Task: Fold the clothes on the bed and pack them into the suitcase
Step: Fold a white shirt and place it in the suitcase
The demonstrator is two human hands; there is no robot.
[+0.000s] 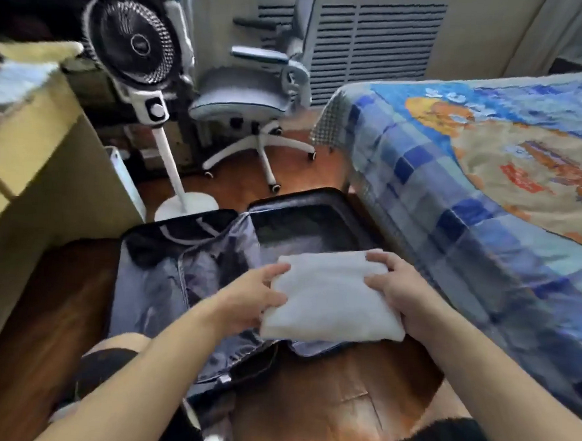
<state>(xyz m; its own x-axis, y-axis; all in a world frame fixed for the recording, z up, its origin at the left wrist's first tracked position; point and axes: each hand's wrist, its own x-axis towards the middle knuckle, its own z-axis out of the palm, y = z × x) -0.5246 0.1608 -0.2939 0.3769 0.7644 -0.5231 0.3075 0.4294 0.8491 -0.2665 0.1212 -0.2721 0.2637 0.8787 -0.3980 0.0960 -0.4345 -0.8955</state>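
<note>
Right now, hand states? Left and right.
Left hand: closed, gripping the left edge of the folded white garment.
Right hand: closed, gripping its right edge.

Garment: folded white cloth (329, 296) — thick rectangular bundle, held level above the suitcase's right half, near its front edge.
Suitcase: dark shell (304, 200) — lying open flat on wooden floor beside the bed; grey lining, left half with zipped divider.
Bed: blue patterned cover (472, 183).

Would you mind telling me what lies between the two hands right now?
In the head view, a folded white garment spans the gap; the left hand and right hand grip its opposite edges above the open suitcase.
</note>
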